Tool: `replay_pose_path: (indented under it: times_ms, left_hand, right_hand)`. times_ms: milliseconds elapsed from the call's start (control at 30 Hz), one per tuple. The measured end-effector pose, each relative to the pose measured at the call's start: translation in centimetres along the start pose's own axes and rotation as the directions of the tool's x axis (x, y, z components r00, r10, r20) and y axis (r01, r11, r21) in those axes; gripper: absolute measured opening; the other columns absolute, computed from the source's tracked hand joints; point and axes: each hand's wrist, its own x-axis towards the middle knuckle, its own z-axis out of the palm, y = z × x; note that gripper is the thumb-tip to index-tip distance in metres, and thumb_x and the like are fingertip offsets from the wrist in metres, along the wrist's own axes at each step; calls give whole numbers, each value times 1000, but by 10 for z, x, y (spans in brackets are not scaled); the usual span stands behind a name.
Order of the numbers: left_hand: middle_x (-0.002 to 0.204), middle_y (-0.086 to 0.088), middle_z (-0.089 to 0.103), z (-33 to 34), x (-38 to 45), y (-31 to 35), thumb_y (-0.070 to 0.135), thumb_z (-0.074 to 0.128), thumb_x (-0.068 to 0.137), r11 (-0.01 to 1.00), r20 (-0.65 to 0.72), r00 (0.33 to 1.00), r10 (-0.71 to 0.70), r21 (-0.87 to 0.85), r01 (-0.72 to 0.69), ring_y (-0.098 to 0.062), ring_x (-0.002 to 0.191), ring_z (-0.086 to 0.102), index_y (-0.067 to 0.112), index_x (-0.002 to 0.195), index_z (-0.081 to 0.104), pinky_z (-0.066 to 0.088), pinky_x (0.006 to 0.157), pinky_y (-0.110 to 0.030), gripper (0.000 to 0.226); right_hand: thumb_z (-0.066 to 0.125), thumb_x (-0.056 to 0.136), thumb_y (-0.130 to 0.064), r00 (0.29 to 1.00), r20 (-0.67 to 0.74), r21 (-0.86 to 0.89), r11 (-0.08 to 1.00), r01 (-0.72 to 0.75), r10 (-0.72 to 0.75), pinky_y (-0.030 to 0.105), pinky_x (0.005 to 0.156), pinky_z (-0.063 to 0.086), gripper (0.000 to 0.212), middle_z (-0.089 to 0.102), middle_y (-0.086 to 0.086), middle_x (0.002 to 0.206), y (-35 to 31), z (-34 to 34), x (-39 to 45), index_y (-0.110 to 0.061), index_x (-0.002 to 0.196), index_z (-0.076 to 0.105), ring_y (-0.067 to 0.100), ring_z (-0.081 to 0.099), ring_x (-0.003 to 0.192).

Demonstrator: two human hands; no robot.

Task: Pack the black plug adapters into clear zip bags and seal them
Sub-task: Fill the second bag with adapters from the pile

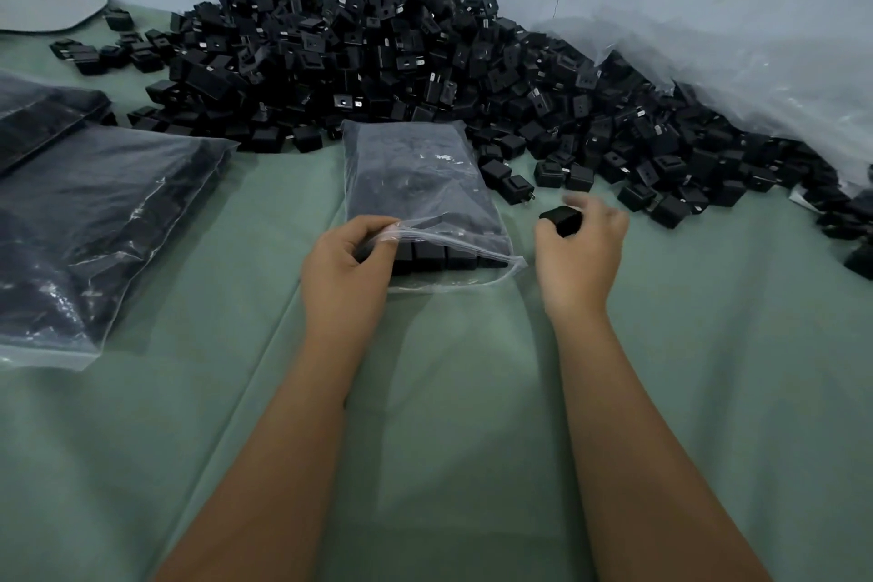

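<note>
A clear zip bag (415, 184) lies in the middle of the green cloth, nearly full of black plug adapters, its mouth toward me and open. My left hand (347, 267) pinches the upper lip of the bag's mouth at its left corner and lifts it. A row of adapters shows inside the opening. My right hand (578, 255), just right of the bag, grips one black plug adapter (562, 218) between thumb and fingers; the fingers are blurred. Behind the bag rises a big heap of loose adapters (378, 57).
Filled zip bags (89, 222) lie stacked at the left. A large crumpled clear plastic sheet (737, 76) rests against the wall at the right. A grey flat pad (47, 9) sits at the far left. The green cloth (449, 392) covers the surface near me.
</note>
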Motion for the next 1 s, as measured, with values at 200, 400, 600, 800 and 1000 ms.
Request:
replay_pose_path:
  times_ms: [200,400,600,800,1000]
  left_hand:
    - [81,20,72,-1,-1,0,17,64,90,1000,10,1000,8,-2,-8,7,78,65,31,87,74,48,73,-9,17]
    - [82,17,73,-2,-1,0,16,64,90,1000,11,1000,-1,-3,1,3,81,66,26,90,75,50,75,-12,15]
    - [83,16,73,-2,-1,0,17,65,90,1000,13,1000,-22,-16,23,3,81,66,28,89,75,49,74,-11,15]
    - [84,14,73,-2,-1,0,17,64,90,1000,15,1000,-25,-17,25,3,81,66,25,92,76,49,74,-10,14]
    - [82,19,72,-2,-1,0,18,64,90,1000,20,1000,-13,-10,13,6,79,65,32,87,74,48,72,-9,17]
  right_hand:
    - [64,76,-13,999,-41,51,999,3,-1,1,62,38,26,35,-8,105,0,-15,-14,-21,99,56,-10,50,74]
    - [62,88,-31,983,155,-164,984,-70,96,28,90,43,56,52,-3,122,4,-16,-13,-19,139,44,15,55,105]
    - [44,82,-7,977,77,74,976,-207,201,21,62,37,31,65,-5,99,10,-29,-17,-28,86,67,5,52,72]
    - [43,83,-6,981,80,-15,984,-177,178,21,56,34,31,65,-3,92,10,-30,-17,-26,79,67,6,49,65]
    - [54,88,-13,995,64,-24,996,-82,83,12,68,40,23,65,-8,96,3,-29,-21,-17,98,74,4,56,83]
